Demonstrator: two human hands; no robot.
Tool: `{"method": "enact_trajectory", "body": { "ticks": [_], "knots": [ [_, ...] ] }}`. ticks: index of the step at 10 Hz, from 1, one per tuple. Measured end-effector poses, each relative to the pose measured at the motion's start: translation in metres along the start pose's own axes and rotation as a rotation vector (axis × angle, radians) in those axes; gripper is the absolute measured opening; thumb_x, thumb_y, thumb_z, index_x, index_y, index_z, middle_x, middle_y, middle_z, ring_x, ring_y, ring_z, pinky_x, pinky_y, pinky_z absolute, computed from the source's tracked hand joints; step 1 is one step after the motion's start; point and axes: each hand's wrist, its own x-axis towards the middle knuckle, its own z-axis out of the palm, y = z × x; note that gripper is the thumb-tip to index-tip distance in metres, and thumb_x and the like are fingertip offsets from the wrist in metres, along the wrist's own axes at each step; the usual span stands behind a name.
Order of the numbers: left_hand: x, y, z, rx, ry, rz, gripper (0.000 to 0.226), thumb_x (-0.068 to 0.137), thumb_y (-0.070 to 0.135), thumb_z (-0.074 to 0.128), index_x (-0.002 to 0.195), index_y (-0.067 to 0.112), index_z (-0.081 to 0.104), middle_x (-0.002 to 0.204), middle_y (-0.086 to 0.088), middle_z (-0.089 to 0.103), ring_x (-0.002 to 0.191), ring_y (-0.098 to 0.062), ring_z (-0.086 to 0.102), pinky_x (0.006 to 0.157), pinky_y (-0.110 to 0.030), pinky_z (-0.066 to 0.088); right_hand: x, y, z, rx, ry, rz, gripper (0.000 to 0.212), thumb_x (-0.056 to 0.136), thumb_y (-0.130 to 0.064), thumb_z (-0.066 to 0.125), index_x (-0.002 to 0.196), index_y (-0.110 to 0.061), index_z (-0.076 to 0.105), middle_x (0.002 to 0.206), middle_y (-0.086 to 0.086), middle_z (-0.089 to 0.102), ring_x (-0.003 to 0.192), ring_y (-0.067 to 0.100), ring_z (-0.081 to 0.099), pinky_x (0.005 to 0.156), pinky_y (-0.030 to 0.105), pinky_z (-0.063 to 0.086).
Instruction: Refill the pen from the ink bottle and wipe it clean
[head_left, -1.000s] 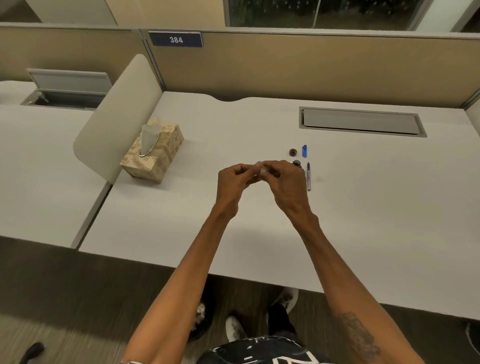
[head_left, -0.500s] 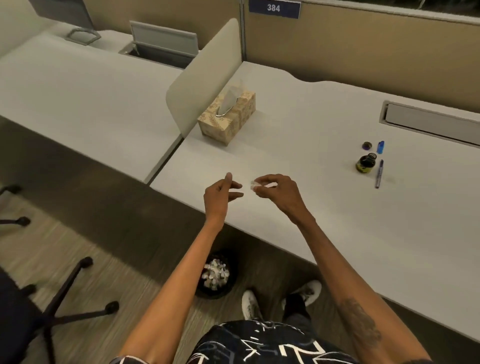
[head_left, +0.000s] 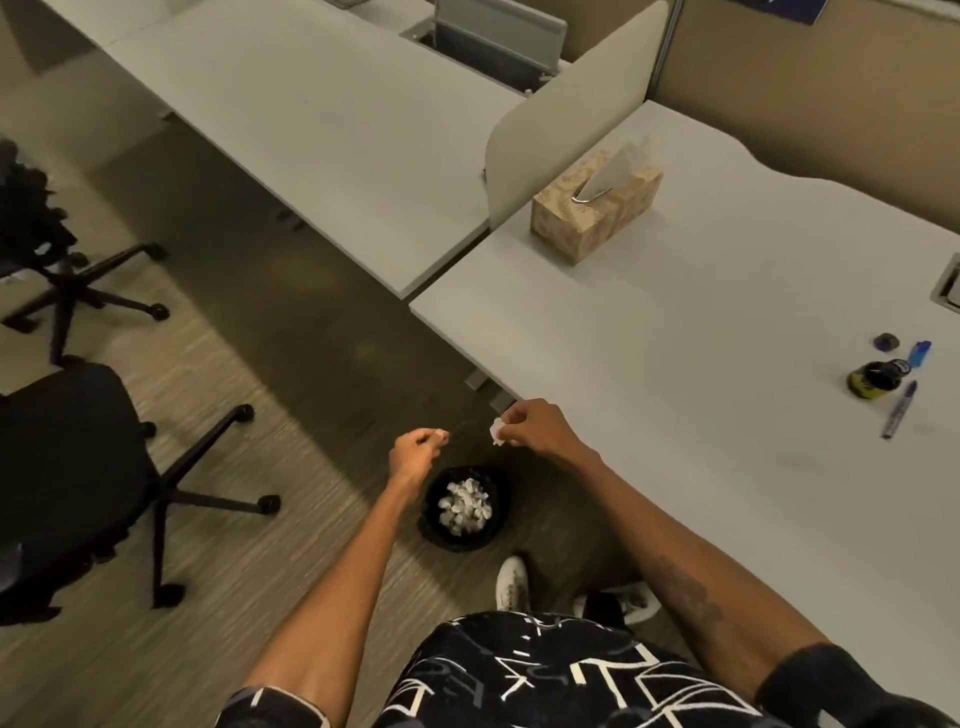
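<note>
Right hand (head_left: 535, 428) pinches a small white tissue wad (head_left: 497, 432) off the bench (head_left: 649, 364) corner, above a black bin (head_left: 460, 509) of crumpled tissues on the floor. Left hand (head_left: 415, 451) is loosely curled just beside it — holding nothing visible. Far right on the bench lie the pen (head_left: 900, 409), the open ink bottle (head_left: 875, 378), its cap (head_left: 886, 341) and a blue piece (head_left: 918, 354). A tissue box (head_left: 597, 213) stands farther back.
</note>
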Motion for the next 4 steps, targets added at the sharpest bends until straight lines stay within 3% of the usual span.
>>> {"method": "enact_trajectory", "body": {
  "ticks": [2, 3, 4],
  "knots": [
    [-0.004, -0.049, -0.029, -0.103, 0.085, -0.108, 0.008, 0.095, 0.026, 0.063, 0.093, 0.023, 0.071, 0.104, -0.001, 0.075, 0.096, -0.017, 0.067, 0.074, -0.028, 0.048, 0.009, -0.009, 0.048, -0.120, -0.063, 0.007, 0.023, 0.083, -0.024, 0.074, 0.104, -0.014, 0.070, 0.107, 0.007, 0.071, 0.098, 0.019, 0.066, 0.091, 0.037, 0.054],
    [-0.006, -0.056, -0.034, -0.163, 0.107, -0.107, 0.008, 0.096, 0.024, 0.062, 0.092, 0.022, 0.069, 0.102, -0.001, 0.073, 0.093, -0.017, 0.063, 0.068, -0.027, 0.045, 0.009, -0.023, 0.061, -0.133, -0.108, -0.002, 0.049, 0.084, -0.028, 0.074, 0.128, -0.010, 0.059, 0.125, 0.011, 0.065, 0.115, 0.026, 0.061, 0.100, 0.039, 0.049],
    [-0.005, -0.058, -0.032, -0.173, 0.108, -0.088, 0.009, 0.096, 0.025, 0.061, 0.094, 0.022, 0.069, 0.103, -0.001, 0.073, 0.093, -0.016, 0.064, 0.070, -0.028, 0.046, 0.010, -0.025, 0.064, -0.085, -0.106, 0.004, 0.057, 0.086, -0.030, 0.073, 0.135, -0.009, 0.053, 0.130, 0.014, 0.061, 0.120, 0.027, 0.058, 0.103, 0.039, 0.047]
  ]
}}
